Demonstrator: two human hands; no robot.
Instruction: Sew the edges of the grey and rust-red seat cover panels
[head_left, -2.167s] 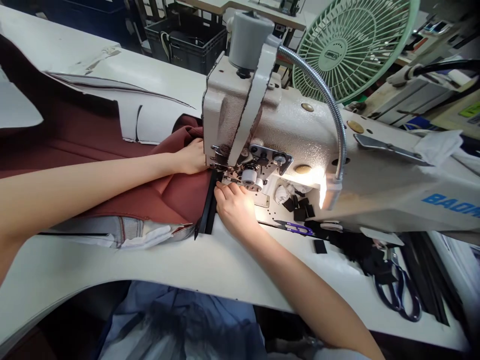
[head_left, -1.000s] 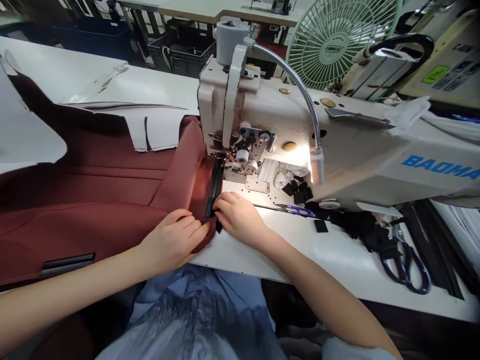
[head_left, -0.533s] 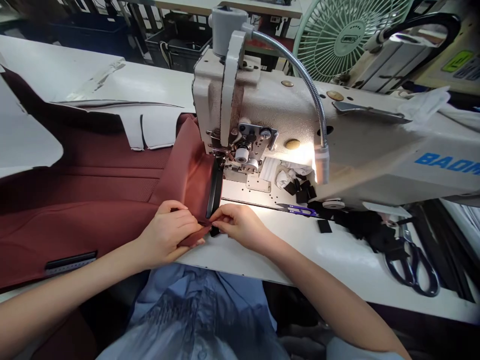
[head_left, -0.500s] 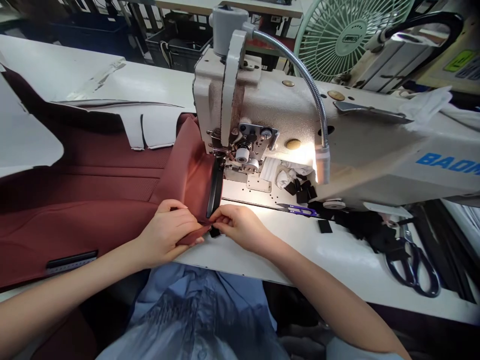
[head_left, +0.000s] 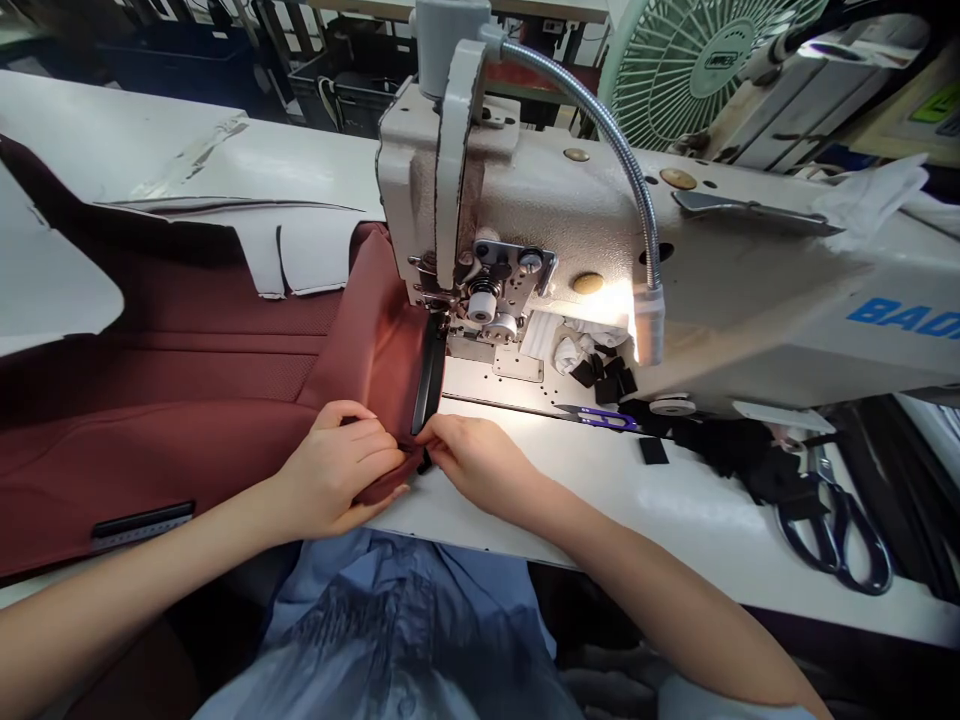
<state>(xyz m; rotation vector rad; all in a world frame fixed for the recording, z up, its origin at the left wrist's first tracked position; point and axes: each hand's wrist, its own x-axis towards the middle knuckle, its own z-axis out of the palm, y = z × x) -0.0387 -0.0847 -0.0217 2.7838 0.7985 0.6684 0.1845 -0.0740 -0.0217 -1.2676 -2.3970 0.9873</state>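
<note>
Beneath the arm of the sewing machine point(head_left: 570, 220), a maroon fabric panel point(head_left: 375, 350) was folded up against a black strip point(head_left: 430, 375) that ran back toward the presser foot. The panel's lower edge was pinched firmly by the left grip point(head_left: 337, 470), and the same edge was held closed by the right grip point(head_left: 480, 462), beside the strip's end. The panel lay across the tabletop point(head_left: 675, 520), with thread snips point(head_left: 596, 418) and scissors point(head_left: 832, 530) set to the right.
</note>
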